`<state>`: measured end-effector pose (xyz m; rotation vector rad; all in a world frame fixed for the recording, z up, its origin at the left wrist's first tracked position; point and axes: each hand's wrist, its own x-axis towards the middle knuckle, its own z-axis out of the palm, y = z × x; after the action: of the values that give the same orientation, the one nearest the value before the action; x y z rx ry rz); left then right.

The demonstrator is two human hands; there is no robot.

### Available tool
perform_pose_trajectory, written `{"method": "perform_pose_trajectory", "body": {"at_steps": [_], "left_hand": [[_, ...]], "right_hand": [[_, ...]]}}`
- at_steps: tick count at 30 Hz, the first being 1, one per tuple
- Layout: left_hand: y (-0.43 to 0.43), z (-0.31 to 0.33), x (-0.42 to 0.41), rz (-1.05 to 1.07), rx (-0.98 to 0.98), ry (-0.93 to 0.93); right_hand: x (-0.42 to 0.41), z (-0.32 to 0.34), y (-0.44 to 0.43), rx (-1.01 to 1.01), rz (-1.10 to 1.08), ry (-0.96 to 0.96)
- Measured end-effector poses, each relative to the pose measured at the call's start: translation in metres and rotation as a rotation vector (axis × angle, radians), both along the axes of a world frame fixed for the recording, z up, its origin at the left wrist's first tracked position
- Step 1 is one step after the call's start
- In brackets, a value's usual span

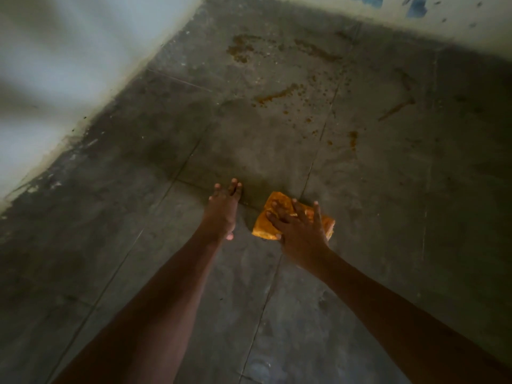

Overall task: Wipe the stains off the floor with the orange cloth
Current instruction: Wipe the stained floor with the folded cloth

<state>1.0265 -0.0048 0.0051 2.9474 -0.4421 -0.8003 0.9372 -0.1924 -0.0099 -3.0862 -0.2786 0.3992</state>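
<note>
A folded orange cloth (264,225) lies flat on the grey tiled floor (388,245) near the middle of the view. My right hand (300,231) presses down on it with fingers spread over its top. To its left, my left hand (223,210) rests flat on the bare floor, fingers apart, holding nothing. Brown-orange stains are scattered farther ahead: a streak (277,95), a smeared patch (241,49), a long smear (315,51), a streak at the right (396,108) and small spots (353,138).
A pale wall (69,65) runs along the left and meets another wall (415,18) at the far corner, which carries blue marks (417,6). Tile joints cross the floor.
</note>
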Motion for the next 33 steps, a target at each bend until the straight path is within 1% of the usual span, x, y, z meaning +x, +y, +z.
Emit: {"method": "perform_pose_trajectory", "body": {"at_steps": [2,5,7,11,15,18,21,23,25,28,30,32,33], "left_hand": [[0.003,-0.002,0.001,0.004,-0.007,0.003],[0.008,-0.007,0.004,0.019,-0.054,0.015],[0.007,-0.006,0.003,0.009,-0.059,0.036],[0.005,0.000,0.002,0.032,-0.051,0.016],[0.000,0.000,-0.001,0.053,-0.032,0.003],[-0.002,0.000,-0.001,0.065,-0.049,-0.008],[0.000,0.000,0.000,0.079,-0.054,0.010],[-0.001,-0.001,0.000,0.082,-0.059,0.003],[-0.002,-0.002,0.000,0.076,-0.052,0.003],[-0.001,-0.002,0.002,0.068,-0.028,0.020],[-0.005,-0.001,0.001,0.081,-0.005,0.001],[-0.009,0.001,-0.001,0.093,0.012,-0.004],[-0.009,0.002,0.000,0.093,0.019,0.000]], "right_hand": [[0.020,-0.003,0.004,-0.014,-0.017,-0.041],[0.053,-0.001,0.022,-0.015,-0.057,-0.022],[0.046,0.004,0.018,-0.038,-0.049,0.030],[0.006,0.012,-0.015,-0.108,0.053,0.099],[0.009,0.011,-0.014,-0.120,0.073,0.060],[0.005,0.004,-0.016,-0.066,0.029,0.083],[-0.006,-0.005,-0.020,0.048,-0.006,0.073],[-0.003,-0.010,-0.019,0.067,-0.010,0.077],[0.022,-0.012,-0.013,0.078,-0.061,0.073],[0.080,-0.012,0.009,0.101,-0.174,0.044],[0.102,-0.015,0.023,0.129,-0.210,0.028],[0.080,-0.017,0.021,0.127,-0.157,-0.050],[0.053,-0.019,0.014,0.132,-0.072,-0.087]]}}
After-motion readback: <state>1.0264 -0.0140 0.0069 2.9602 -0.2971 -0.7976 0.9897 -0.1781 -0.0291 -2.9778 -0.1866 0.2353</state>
